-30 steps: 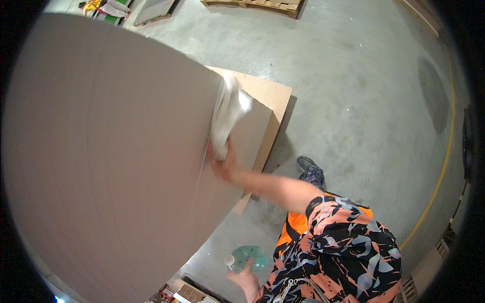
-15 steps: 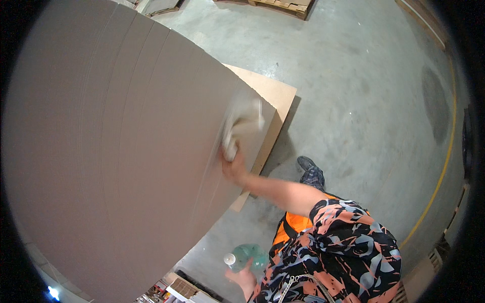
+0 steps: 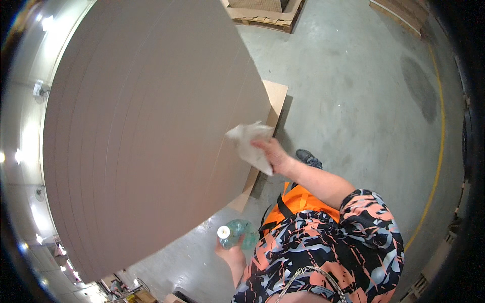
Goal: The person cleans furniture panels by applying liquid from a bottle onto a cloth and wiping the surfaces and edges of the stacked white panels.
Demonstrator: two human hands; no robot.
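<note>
A tall stack of grey-brown boards (image 3: 151, 131) fills the left of the view. My right hand (image 3: 274, 154) is closed on a crumpled white cloth (image 3: 250, 144) and presses it against the stack's right edge. Lower down, beside my patterned shirt, my left hand (image 3: 230, 255) holds a clear greenish bottle (image 3: 238, 235) with a white cap. The bottle is clear of the boards.
A light brown base sheet (image 3: 277, 98) sticks out from under the stack on the concrete floor. My dark shoe (image 3: 308, 157) stands beside it. A wooden pallet with cardboard (image 3: 262, 12) lies at the top, and a yellow floor line (image 3: 440, 151) runs down the right.
My right hand has slid the cloth down and to the right along the stack's edge. The bottle stays in my left hand.
</note>
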